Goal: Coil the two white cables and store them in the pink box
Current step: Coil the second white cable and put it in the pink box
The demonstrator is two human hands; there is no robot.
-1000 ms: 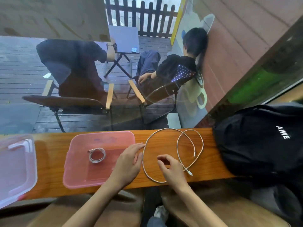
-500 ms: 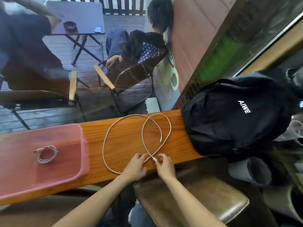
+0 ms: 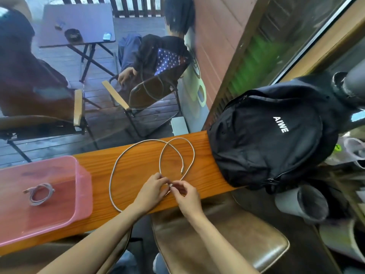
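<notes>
On the orange wooden counter by the window, the left hand and right hand meet, fingertips pinching one end of the loose white cable looping just beyond them, while the second cable lies coiled in the one pink box further left.
</notes>
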